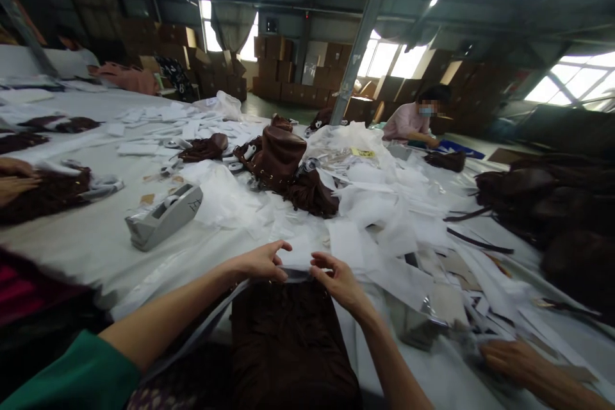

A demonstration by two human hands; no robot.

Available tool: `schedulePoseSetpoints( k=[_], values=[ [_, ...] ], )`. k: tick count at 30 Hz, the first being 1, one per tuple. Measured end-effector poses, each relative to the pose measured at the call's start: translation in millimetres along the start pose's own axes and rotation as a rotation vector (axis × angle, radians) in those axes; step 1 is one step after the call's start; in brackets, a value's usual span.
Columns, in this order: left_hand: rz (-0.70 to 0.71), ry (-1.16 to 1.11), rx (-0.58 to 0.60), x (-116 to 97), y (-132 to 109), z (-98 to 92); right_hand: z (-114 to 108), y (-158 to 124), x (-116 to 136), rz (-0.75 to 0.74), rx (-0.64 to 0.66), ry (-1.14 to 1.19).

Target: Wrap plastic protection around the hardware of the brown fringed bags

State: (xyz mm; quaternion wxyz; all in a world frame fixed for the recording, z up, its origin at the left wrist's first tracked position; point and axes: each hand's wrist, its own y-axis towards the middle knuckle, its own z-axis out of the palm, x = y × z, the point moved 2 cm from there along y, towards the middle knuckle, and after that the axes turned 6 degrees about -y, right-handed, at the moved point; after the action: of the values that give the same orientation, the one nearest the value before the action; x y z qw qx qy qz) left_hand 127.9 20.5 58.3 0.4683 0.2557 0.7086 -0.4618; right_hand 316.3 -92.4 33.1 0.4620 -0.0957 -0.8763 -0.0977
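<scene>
My left hand [262,262] and my right hand [339,278] face each other at the front edge of the table. Between them is a folded white sheet [296,257]; the thumb and fingers of each hand are closed on its ends. Just below the hands lies a dark brown gathered bag [293,346], close against my body. Whether the white sheet touches the bag's top cannot be made out.
A grey tape dispenser [166,216] stands to the left. Brown leather bags [281,157] sit ahead among white paper and plastic. At right are a dark bag pile [567,205] and another person's hand [516,359]; another person's hand [16,179] shows at far left. A co-worker [408,122] sits opposite.
</scene>
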Motion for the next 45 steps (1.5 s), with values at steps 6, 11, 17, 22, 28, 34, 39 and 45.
schedulePoseSetpoints(
  k=[6, 11, 17, 22, 28, 34, 39, 45],
  values=[
    [-0.037, -0.106, 0.094, 12, -17, -13.2, 20, -3, -17, -0.032, -0.093, -0.105],
    [0.048, -0.167, -0.041, 23, -31, -27.9, 7, 3, -15, -0.007, -0.002, 0.005],
    [0.158, -0.203, -0.039, -7, -27, -40.0, 36, 13, 9, 0.009, -0.068, -0.08],
    [0.138, -0.165, 0.021, -7, -12, -44.0, 56, 20, 1, 0.111, -0.056, -0.052],
    [0.109, -0.108, -0.03, -1, 1, -37.3, 41, 42, 32, 0.073, -0.09, -0.177],
    [0.07, -0.236, 0.169, -1, -33, -52.0, 60, 41, 90, -0.1, -0.151, -0.318],
    [-0.108, -0.181, 0.206, 49, -119, -98.9, 32, 40, 60, -0.076, -0.488, -0.281],
    [-0.087, -0.213, -0.444, 106, -270, -177.8, -11, 63, 23, 0.105, -0.719, -0.311]
  ],
)
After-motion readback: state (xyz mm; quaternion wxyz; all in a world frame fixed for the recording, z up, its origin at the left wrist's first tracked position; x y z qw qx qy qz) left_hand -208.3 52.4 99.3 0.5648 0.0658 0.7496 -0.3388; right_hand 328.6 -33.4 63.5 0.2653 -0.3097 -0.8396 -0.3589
